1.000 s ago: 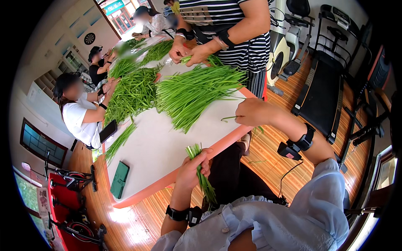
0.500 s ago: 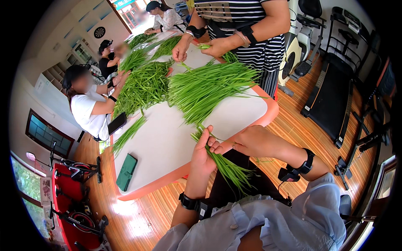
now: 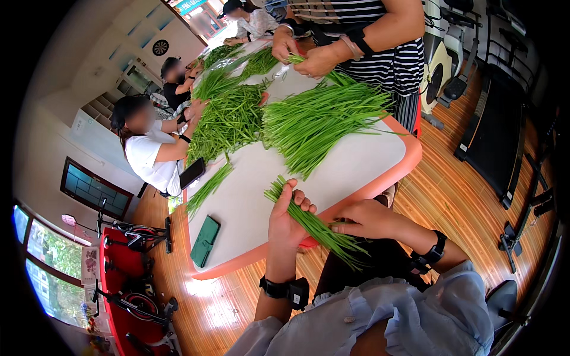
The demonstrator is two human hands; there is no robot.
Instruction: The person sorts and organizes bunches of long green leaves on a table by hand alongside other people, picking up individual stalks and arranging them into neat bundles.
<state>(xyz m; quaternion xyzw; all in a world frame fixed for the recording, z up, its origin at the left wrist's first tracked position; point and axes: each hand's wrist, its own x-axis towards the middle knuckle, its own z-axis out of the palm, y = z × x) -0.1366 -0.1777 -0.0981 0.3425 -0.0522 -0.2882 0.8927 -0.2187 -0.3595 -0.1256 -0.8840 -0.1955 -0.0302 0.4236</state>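
Note:
A bunch of long green chives (image 3: 317, 227) lies slanted across my left palm, cut ends up toward the table and leafy tips hanging down to the right. My left hand (image 3: 286, 221) is closed round its upper part, thumb raised along the stalks. Beside the lower half of the bunch, my right hand (image 3: 363, 218) has its thumb and fingers pinched together against the edge of the stalks. Whatever it pinches is too small to make out. Beyond my hands, a broad pile of chives (image 3: 323, 121) is spread on the white table (image 3: 255, 196).
A green phone case (image 3: 205, 240) and a dark phone (image 3: 192, 173) lie by the table's left edge, near a thin strand of chives (image 3: 211, 187). Opposite, a person in stripes (image 3: 380, 59) handles stalks. Other people sit along the left. A treadmill (image 3: 496, 130) stands right.
The view has shifted, so the table appears farther right. My right hand has come in against the lower stalks. The striped person's hands have drawn together at their stalks.

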